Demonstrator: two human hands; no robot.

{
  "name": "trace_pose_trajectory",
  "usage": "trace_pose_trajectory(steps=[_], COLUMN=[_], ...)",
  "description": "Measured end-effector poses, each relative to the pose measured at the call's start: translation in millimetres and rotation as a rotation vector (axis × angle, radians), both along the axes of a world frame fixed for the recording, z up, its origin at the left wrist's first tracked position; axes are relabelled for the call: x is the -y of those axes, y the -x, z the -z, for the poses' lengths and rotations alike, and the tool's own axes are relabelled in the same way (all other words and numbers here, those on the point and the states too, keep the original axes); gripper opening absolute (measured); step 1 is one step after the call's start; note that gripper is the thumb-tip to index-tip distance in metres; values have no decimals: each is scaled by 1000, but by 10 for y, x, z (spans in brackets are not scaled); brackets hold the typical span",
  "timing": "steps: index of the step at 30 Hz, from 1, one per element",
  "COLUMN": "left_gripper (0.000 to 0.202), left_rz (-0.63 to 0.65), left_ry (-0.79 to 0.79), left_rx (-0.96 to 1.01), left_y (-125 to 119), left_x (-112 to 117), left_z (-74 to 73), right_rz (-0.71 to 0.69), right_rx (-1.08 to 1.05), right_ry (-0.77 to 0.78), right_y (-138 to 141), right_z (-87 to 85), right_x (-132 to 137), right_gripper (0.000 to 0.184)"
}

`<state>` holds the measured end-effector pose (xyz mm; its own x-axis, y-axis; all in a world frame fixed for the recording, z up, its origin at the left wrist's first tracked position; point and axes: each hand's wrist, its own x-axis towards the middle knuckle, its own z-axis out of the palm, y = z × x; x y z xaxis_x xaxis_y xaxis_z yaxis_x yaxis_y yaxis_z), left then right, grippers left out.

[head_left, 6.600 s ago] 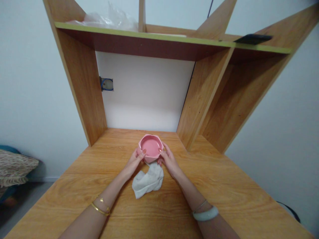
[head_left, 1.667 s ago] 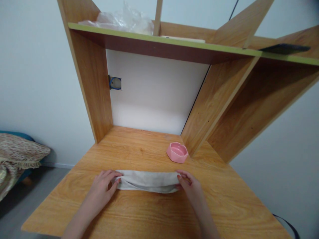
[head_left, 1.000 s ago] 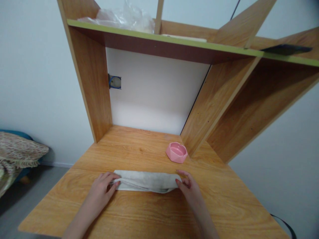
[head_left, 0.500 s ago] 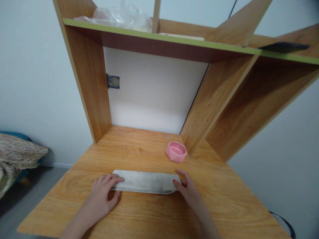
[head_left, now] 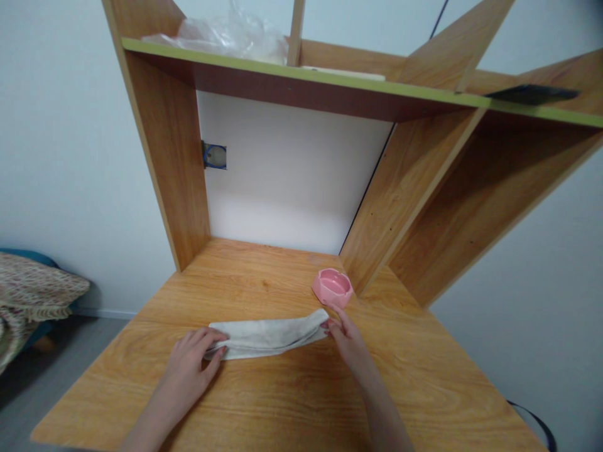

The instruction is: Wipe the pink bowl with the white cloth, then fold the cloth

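Observation:
A whitish cloth (head_left: 268,335), folded into a long narrow strip, lies across the wooden desk in front of me. My left hand (head_left: 191,358) grips its left end, thumb at the near edge and fingers on top. At the other end my right hand (head_left: 347,336) pinches the cloth, and that end is lifted and bent a little away from me. Folded layers show along the near side of the strip. Just beyond my right hand stands a pink faceted bowl (head_left: 333,287), like an ashtray, close to my fingertips.
The wooden desk (head_left: 264,408) carries a shelf unit with a green-edged shelf (head_left: 330,76) above. A clear plastic bag (head_left: 230,41) and a dark flat object (head_left: 532,94) lie on that shelf. An upright panel (head_left: 409,194) rises behind the bowl. Left, a patterned blanket (head_left: 38,289) hangs.
My right hand has raised the cloth's right end and moved it slightly away from me and left. The strip now curves and shows its layers. My left thumb has closed onto the near edge.

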<state>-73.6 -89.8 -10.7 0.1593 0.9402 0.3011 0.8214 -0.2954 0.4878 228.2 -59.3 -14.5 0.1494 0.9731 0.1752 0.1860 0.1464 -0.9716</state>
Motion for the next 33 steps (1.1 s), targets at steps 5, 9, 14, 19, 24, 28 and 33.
trace_pose_trajectory(steps=[5,9,14,19,24,28,33], left_gripper=[22,28,25,25,23,23,23], left_rz=[21,38,91,99,88,83,51], left_ry=[40,44,22,19,25,24,3], left_rx=[-36,-60,-54,-51,-49,-56,-59], left_y=[-27,-39,-72,-92,-90,-78,-83], left_x=[43,74,102,93,80,85,99], left_z=[-4,-20,-33,-2,16,22,-12], right_rz=[149,225,124,187,176,221,284], right_rx=[260,302,-18,-39,20,134,366], right_ry=[-40,41,46,-22,-21,15,-79], right_y=[-98,-117,-44,-26,-45,-99,-172], right_z=[249,311,252,175,166,179,100], right_x=[-20,-12,-14,18,60,103,252], right_gripper=[46,47,49,47,45,43,29])
